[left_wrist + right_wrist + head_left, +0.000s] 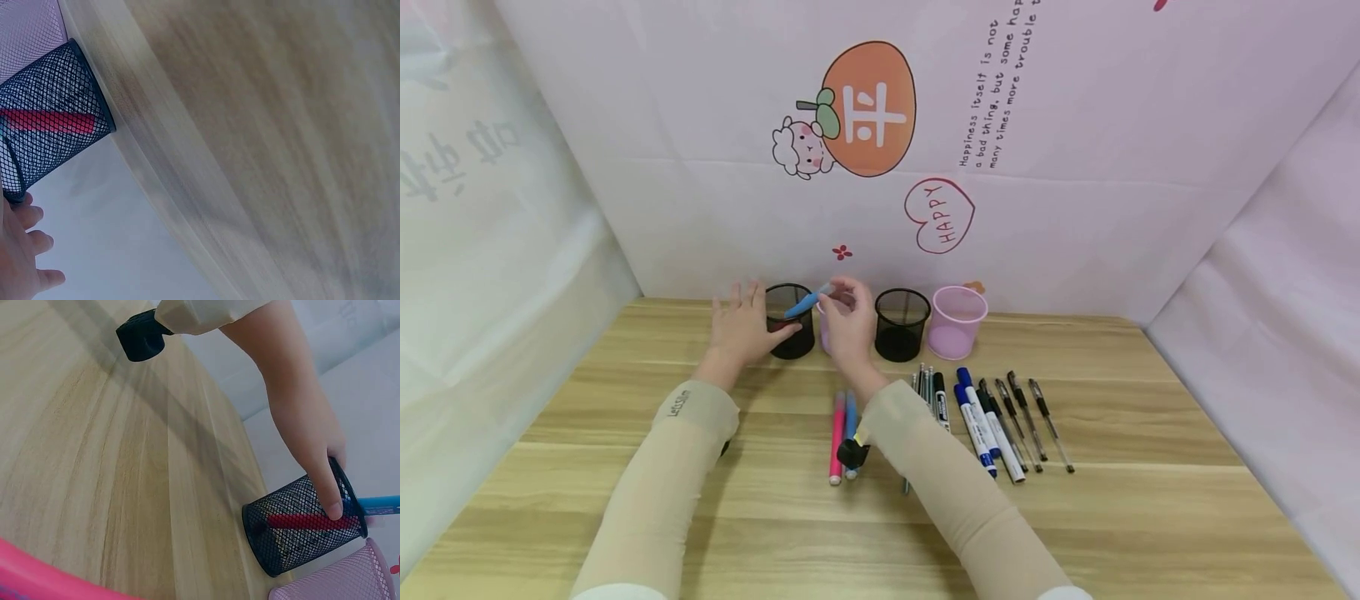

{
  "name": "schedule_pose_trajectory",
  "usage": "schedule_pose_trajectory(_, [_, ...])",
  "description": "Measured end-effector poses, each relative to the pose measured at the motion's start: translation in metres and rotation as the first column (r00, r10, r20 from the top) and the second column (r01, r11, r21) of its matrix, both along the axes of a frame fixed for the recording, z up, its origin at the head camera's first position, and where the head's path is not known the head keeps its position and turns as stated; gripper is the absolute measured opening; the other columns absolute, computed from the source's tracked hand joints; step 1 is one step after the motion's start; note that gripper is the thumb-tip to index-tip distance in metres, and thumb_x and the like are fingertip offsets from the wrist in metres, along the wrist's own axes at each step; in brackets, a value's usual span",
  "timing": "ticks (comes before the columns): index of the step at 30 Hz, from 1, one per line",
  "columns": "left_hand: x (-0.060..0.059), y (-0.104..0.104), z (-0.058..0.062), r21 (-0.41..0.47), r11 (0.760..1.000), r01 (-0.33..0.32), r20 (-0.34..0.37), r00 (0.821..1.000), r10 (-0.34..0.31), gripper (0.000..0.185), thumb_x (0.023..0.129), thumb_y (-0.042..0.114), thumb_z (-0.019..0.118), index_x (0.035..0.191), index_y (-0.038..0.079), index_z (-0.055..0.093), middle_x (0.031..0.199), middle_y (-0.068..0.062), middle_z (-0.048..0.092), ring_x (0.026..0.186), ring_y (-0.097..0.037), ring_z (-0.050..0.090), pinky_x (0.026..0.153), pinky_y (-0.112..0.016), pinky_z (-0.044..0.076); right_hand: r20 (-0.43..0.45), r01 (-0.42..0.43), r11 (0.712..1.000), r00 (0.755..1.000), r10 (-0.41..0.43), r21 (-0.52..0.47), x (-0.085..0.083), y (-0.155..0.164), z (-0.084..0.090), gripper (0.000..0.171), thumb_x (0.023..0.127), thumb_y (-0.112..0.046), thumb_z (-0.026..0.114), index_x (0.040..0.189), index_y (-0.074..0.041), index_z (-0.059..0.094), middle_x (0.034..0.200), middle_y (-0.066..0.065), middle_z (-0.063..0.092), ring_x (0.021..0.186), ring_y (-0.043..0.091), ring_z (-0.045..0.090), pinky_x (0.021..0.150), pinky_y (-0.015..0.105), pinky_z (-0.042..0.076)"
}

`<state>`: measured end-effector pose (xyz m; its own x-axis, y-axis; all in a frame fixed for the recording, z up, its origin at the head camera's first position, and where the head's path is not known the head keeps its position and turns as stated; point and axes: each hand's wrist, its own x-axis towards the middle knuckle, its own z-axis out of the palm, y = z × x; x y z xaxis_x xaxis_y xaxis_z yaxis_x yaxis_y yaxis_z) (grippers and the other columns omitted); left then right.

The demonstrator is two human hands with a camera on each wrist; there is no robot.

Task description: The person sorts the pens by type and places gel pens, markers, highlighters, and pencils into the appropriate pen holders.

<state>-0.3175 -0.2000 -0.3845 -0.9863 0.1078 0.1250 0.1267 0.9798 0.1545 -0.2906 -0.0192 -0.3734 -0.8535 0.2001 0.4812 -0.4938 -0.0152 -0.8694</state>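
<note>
Your left hand [741, 329] rested against the leftmost black mesh cup [790, 321], fingers straight and slightly spread, thumb along its side; a red pen [300, 520] lay inside. Your right hand [848, 321] pinched a blue pen [807, 301] in its fingertips, tilted over that cup's rim, beside the second black cup [901, 324] and the pink cup [957, 322].

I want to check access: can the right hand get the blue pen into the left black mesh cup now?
Probably yes. The right hand holds the blue pen tilted over the black mesh cup, whose mouth looks open.
</note>
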Motion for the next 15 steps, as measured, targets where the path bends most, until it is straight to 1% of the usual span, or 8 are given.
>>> schedule_pose_trajectory(4, [0.0, 0.0, 0.0, 0.005, 1.0, 0.001, 0.002, 1.0, -0.001, 0.108, 0.094, 0.073, 0.051, 0.161, -0.004, 0.016, 0.167, -0.025, 0.016, 0.153, -0.047, 0.008, 0.118, -0.071, 0.004, -0.018, -0.021, 1.0, 1.0, 0.022, 0.012, 0.0, 0.001, -0.001, 0.019, 0.091, 0.007, 0.072, 0.11, 0.009, 0.07, 0.111, 0.019, 0.063, 0.101, 0.032, 0.068, 0.09, 0.032, 0.057])
schedule_pose_trajectory(10, [-0.001, 0.0, -0.001, 0.006, 1.0, 0.002, 0.007, 1.0, -0.002, 0.108, 0.095, 0.073, 0.05, 0.161, -0.005, 0.014, 0.167, -0.025, 0.015, 0.153, -0.048, 0.007, 0.117, -0.071, 0.002, -0.056, -0.041, 0.997, 0.997, 0.044, 0.06, -0.002, 0.004, -0.005, 0.014, 0.09, 0.01, 0.071, 0.104, 0.013, 0.071, 0.106, 0.026, 0.068, 0.097, 0.039, 0.068, 0.083, 0.033, 0.06])
schedule_pose_trajectory(13, [-0.002, 0.0, -0.001, 0.004, 1.0, 0.002, 0.006, 1.0, -0.002, 0.109, 0.094, 0.074, 0.05, 0.161, -0.005, 0.014, 0.167, -0.025, 0.015, 0.153, -0.048, 0.007, 0.117, -0.071, 0.002, -0.056, -0.055, 0.995, 0.997, 0.06, 0.083, -0.001, 0.009, -0.005, 0.014, 0.091, 0.009, 0.07, 0.104, 0.013, 0.071, 0.106, 0.027, 0.068, 0.096, 0.039, 0.068, 0.082, 0.029, 0.059])
schedule_pose_trajectory(15, [-0.002, -0.001, -0.001, 0.004, 1.0, 0.002, 0.004, 1.0, -0.002, 0.11, 0.094, 0.074, 0.05, 0.161, -0.005, 0.014, 0.167, -0.025, 0.015, 0.153, -0.048, 0.008, 0.117, -0.071, 0.002, -0.045, -0.072, 0.993, 0.996, 0.076, 0.096, 0.0, 0.013, -0.004, 0.013, 0.092, 0.008, 0.07, 0.104, 0.012, 0.071, 0.106, 0.025, 0.069, 0.095, 0.036, 0.067, 0.082, 0.026, 0.057])
